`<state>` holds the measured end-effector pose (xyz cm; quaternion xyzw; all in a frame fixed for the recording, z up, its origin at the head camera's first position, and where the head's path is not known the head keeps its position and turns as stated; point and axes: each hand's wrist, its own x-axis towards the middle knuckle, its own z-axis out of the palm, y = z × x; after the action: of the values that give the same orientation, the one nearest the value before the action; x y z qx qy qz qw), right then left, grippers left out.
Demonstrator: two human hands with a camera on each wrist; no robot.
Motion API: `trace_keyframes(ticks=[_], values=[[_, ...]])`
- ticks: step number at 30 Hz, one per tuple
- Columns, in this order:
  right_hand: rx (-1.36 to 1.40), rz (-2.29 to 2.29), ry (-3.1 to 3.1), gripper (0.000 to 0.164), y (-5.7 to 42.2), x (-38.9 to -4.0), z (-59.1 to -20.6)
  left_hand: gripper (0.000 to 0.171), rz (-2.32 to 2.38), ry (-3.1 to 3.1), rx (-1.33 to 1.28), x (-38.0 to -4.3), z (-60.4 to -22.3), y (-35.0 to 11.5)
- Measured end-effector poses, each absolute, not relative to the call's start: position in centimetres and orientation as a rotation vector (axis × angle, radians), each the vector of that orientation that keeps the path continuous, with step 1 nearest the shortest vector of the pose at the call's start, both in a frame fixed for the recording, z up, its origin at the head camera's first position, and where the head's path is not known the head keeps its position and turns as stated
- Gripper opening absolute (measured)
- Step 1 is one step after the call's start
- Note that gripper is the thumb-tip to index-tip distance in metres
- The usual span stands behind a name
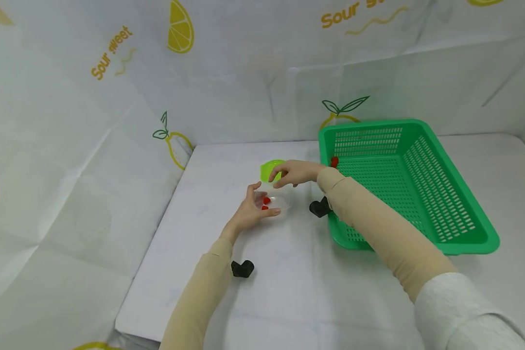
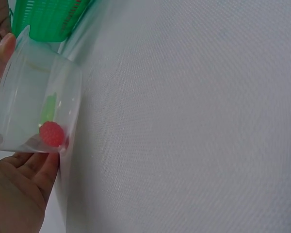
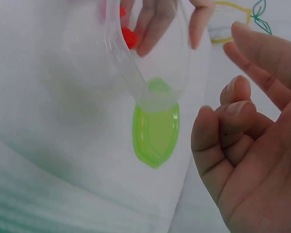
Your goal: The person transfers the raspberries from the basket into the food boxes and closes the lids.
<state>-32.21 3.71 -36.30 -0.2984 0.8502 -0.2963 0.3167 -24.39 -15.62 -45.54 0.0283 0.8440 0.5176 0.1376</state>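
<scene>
My left hand (image 1: pixel 245 214) grips a clear plastic tub (image 2: pixel 29 87) by its sides, thumb at the rim and fingers around the far side. Inside it lie red raspberries, one raspberry (image 2: pixel 52 134) showing plainly near the bottom. Over the tub's far side hovers my right hand (image 1: pixel 298 172), its fingers loosely bent and holding nothing. Just behind the tub lies a lime-green, lemon-shaped dish (image 3: pixel 157 131), partly covered in the head view by the right hand.
A green slatted basket (image 1: pixel 376 180) stands to the right, partly under my right forearm. A small red piece (image 1: pixel 334 162) shows at its left inner wall. Dark lobed pieces show beside each forearm, one of them a black piece (image 1: pixel 242 269). A lemon-print sheet hangs behind the white table.
</scene>
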Motion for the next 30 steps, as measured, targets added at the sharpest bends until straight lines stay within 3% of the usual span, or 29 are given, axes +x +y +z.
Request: trace_keyframes(ticks=[13, 30], values=[[-0.802, -0.919, 2.258, 0.035, 7.9, -31.6, -33.8, 0.104, 1.523, 2.41, 0.065, -24.3, -46.3, -15.8], [-0.685, -1.163, 2.272, 0.035, 15.4, -30.1, -34.2, 0.106, 1.534, 2.435, 0.099, -24.4, -46.1, -15.6]])
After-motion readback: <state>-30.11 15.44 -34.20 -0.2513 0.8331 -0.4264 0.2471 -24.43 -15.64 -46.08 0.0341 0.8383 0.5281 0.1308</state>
